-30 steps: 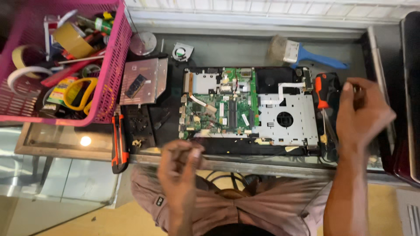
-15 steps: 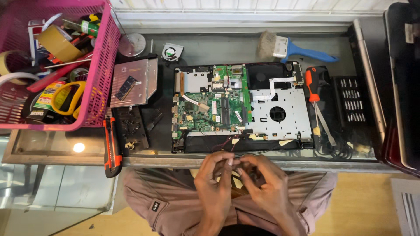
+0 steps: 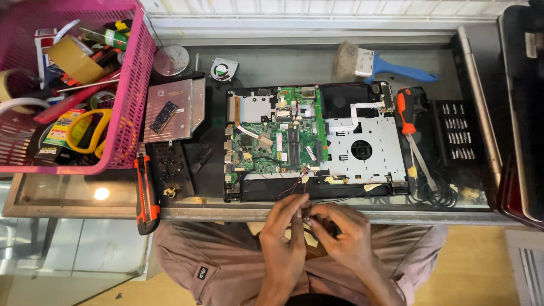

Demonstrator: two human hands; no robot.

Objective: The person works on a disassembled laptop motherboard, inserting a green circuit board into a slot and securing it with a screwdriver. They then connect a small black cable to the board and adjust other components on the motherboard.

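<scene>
Left hand and right hand pressed together at the near edge of the worktop, fingertips pinching a small part too tiny to identify, perhaps a connector on the thin red and black wires running up to the green circuit board. Fiddly close work on that part apparently under way, calling next for a steady pinch and slack in the wires. Just beyond, opened laptop base flat on the worktop, silver metal plate on its right half. Orange-handled screwdriver beside it, bit set further right. At left, orange utility knife and pink basket. Farthest, blue-handled brush and small fan.
</scene>
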